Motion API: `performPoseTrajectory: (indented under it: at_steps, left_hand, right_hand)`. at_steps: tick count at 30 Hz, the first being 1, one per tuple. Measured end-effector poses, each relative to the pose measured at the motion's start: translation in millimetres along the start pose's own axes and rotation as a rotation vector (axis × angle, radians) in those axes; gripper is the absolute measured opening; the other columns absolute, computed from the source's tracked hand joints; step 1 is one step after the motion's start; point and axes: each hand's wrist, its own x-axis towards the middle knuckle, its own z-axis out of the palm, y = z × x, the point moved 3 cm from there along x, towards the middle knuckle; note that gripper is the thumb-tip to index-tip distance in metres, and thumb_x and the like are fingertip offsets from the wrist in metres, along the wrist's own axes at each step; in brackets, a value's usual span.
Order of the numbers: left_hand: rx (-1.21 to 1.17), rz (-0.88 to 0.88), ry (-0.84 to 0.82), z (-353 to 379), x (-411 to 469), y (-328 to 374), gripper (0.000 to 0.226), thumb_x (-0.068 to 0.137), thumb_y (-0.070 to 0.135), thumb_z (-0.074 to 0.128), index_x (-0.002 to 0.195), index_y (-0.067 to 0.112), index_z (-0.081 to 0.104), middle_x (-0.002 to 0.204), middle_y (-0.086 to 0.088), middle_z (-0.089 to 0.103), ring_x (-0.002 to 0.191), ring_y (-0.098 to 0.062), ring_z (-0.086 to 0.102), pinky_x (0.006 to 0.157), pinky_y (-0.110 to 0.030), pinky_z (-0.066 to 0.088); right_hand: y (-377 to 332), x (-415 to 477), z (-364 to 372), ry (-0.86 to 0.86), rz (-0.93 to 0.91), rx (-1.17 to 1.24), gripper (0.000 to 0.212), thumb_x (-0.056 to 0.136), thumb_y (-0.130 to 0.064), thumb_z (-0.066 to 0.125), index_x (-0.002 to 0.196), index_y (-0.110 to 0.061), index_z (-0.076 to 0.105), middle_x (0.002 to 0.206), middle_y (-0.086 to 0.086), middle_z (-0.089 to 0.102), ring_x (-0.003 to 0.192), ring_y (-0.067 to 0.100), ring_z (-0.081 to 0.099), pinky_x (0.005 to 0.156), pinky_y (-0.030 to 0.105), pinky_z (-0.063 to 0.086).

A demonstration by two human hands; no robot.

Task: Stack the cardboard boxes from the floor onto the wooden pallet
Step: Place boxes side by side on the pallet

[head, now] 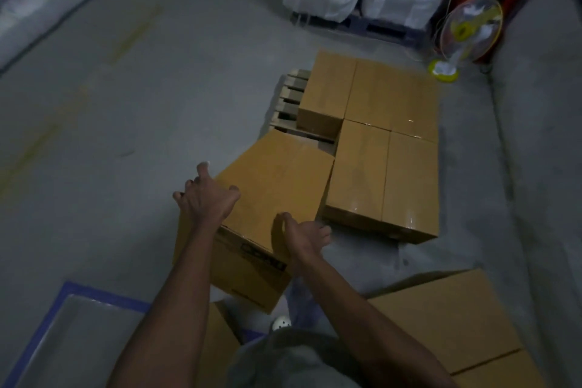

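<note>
Cardboard box (277, 179): it is tilted between the two hands, with its far edge over the near-left part of the wooden pallet (291, 94). I cannot tell if it already rests on the slats.
Left hand (206, 198): it lies on the near-left corner of the box. The fingers (204, 167) are spread and almost straight, so they press and do not wrap.
Right hand (304, 238): it is at the near-right corner, thumb on the top face and fingers curled round the edge, so it grips the box.
Stacked boxes (378, 135): they stand close together on the far and right part of the pallet. Bare slats show only at the left.
Floor boxes (447, 318): more lie at the person's right, well apart from the pallet.
Fan (469, 28): it stands just behind the pallet.
Step in hand: I judge the box is being set into the free near-left place.
Next move: it calls for levelling the box, turning it square to its neighbours and pushing it until the sides touch.
</note>
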Motion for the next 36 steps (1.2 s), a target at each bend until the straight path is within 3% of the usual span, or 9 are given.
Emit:
performPoseTrajectory:
  at_steps: [9,14,18,21,25,28,31,33,36]
  left_hand:
    - [0.05,0.105,-0.107,89.9,145.2,79.3,0.083,0.071,0.046,0.067,0.145,0.025,0.033,0.121,-0.011,0.063,0.119,-0.03,0.053,0.102,-0.046,0.031]
    - [-0.018,0.163,-0.141,181.5,226.3,107.1,0.087,0.073,0.045,0.071,0.148,0.026,0.031,0.132,-0.008,0.06,0.126,-0.03,0.05,0.105,-0.048,0.031]
    - [-0.138,0.131,-0.199,284.8,269.5,95.6,0.091,0.069,0.039,0.078,0.148,0.028,0.033,0.138,-0.005,0.057,0.126,-0.031,0.048,0.105,-0.046,0.031]
    - [-0.255,0.023,-0.329,360.1,289.2,69.8,0.088,0.068,0.033,0.083,0.144,0.031,0.038,0.138,-0.005,0.056,0.126,-0.031,0.049,0.104,-0.044,0.035]
    - [-0.484,-0.174,-0.557,442.6,295.1,25.4,0.099,0.05,0.045,0.083,0.137,0.046,0.037,0.133,0.004,0.057,0.119,-0.025,0.058,0.104,-0.052,0.045]
    - [-0.737,-0.308,-0.65,473.0,289.5,0.6,0.104,0.066,0.004,0.088,0.15,0.026,0.031,0.138,0.005,0.051,0.119,-0.018,0.054,0.098,-0.037,0.049]
    - [-0.831,-0.414,-0.651,485.6,279.1,-19.6,0.093,0.08,-0.016,0.073,0.153,0.021,0.029,0.147,0.002,0.041,0.12,-0.014,0.052,0.092,-0.034,0.049]
    - [-0.867,-0.541,-0.582,485.0,268.8,-33.0,0.088,0.082,-0.017,0.067,0.15,0.027,0.034,0.14,-0.003,0.05,0.1,-0.011,0.061,0.081,-0.035,0.052]
    - [-0.865,-0.722,-0.549,477.9,253.6,-43.6,0.09,0.083,-0.013,0.066,0.153,0.034,0.032,0.13,-0.008,0.061,0.086,-0.012,0.062,0.071,-0.034,0.047]
  right_hand:
    - [-86.6,154.7,21.5,0.083,0.112,-0.004,0.098,0.079,-0.076,0.06,0.143,-0.004,0.041,0.145,0.011,0.032,0.136,0.031,0.031,0.105,0.05,0.038]
    - [-110.6,270.6,36.0,0.214,0.021,-0.008,0.088,0.082,-0.068,0.065,0.135,0.001,0.048,0.137,0.016,0.04,0.132,0.035,0.035,0.104,0.046,0.037]
    - [-87.4,364.0,71.9,0.293,-0.055,-0.041,0.084,0.082,-0.065,0.068,0.133,-0.001,0.049,0.132,0.019,0.042,0.127,0.039,0.039,0.104,0.049,0.038]
    - [-55.4,417.1,109.0,0.289,-0.021,-0.065,0.086,0.084,-0.068,0.064,0.142,-0.009,0.043,0.138,0.017,0.039,0.128,0.039,0.036,0.103,0.051,0.036]
    - [-10.1,475.4,151.1,0.168,0.106,-0.038,0.093,0.082,-0.071,0.064,0.151,-0.019,0.031,0.151,0.009,0.028,0.14,0.038,0.026,0.108,0.059,0.033]
    - [31.9,490.8,175.8,0.042,0.164,0.05,0.108,0.072,-0.076,0.067,0.158,-0.026,0.024,0.16,0.007,0.021,0.147,0.038,0.022,0.113,0.064,0.031]
    - [59.7,473.9,182.1,0.134,0.216,0.117,0.095,0.082,-0.06,0.072,0.157,-0.021,0.028,0.159,0.012,0.029,0.143,0.037,0.032,0.114,0.059,0.033]
    - [73.7,457.2,191.8,0.23,0.41,0.188,0.089,0.087,-0.043,0.074,0.157,-0.013,0.027,0.156,0.02,0.032,0.14,0.04,0.036,0.113,0.053,0.034]
    - [79.3,437.0,217.2,0.138,0.736,0.573,0.086,0.083,-0.031,0.08,0.151,-0.01,0.032,0.136,0.02,0.05,0.119,0.039,0.054,0.1,0.051,0.048]
